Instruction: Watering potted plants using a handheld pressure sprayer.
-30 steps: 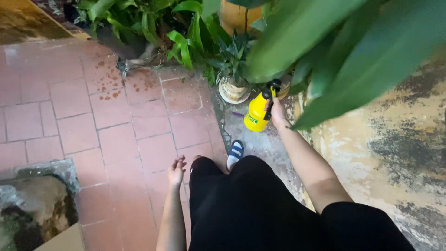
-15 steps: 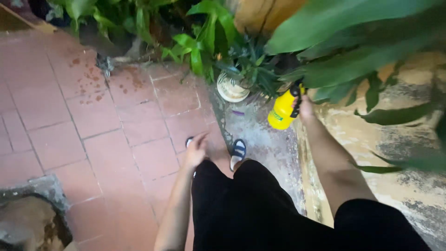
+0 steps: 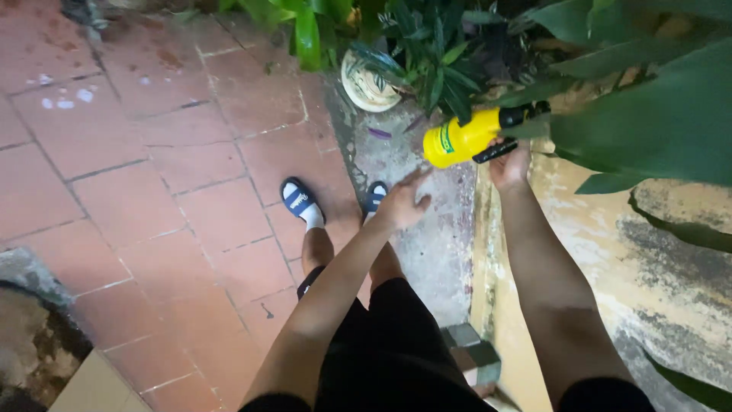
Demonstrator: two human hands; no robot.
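the left hand (image 3: pixel 402 200) has come up from beside the thigh and now hangs open and empty, fingers spread, above the blue slippers (image 3: pixel 301 203) on the brick floor (image 3: pixel 152 191) — closer to the yellow spray bottle (image 3: pixel 461 137) than half a second ago. that bottle sits up and right of it, gripped by the right hand (image 3: pixel 509 164) among green leaves (image 3: pixel 648 114) — watering looks underway.
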